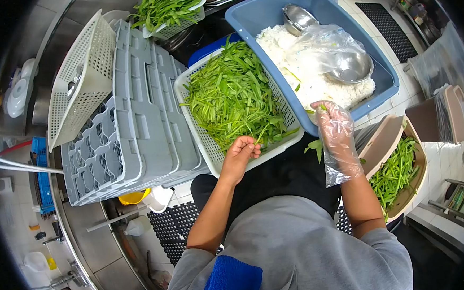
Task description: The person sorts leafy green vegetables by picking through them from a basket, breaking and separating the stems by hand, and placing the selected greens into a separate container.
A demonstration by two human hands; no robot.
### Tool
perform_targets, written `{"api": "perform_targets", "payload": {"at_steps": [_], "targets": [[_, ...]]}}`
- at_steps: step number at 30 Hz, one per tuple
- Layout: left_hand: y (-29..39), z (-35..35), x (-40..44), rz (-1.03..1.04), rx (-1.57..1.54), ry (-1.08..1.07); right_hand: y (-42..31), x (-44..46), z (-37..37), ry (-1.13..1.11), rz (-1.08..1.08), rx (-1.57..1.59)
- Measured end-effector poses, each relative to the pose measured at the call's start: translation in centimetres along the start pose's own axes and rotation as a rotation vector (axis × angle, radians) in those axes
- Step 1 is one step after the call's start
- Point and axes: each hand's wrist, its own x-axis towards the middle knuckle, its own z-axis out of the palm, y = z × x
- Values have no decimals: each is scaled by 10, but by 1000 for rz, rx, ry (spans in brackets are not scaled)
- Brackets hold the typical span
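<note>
My bare left hand (239, 158) pinches a green stem at the near edge of a white perforated basket (192, 118) heaped with leafy greens (229, 92). My right hand (336, 133), in a clear plastic glove, is closed on a bit of green leaf at the near rim of a blue tub (390, 77). White rice (284, 48) fills part of that tub, with two metal bowls (352, 68) and a clear plastic bag (324, 46) on it. A leafy sprig (315, 147) hangs just left of my right hand.
Stacked grey racks (145, 108) stand at left, with a tilted white basket (80, 96) on them. Another basket of greens (170, 8) is at the top. A beige bin (417, 181) holding greens stands at right.
</note>
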Motion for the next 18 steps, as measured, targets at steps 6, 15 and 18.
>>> {"api": "perform_targets", "payload": {"at_steps": [6,15,18], "targets": [[0,1,-1,-22,-132,-17,0,-1,0,21,-12,31],[3,3,-1,-60,-335,-21,-1,-1,0,-5,55,61],[3,3,-1,-73,-453,-57,-11,1,-3,-20,79,65]]}}
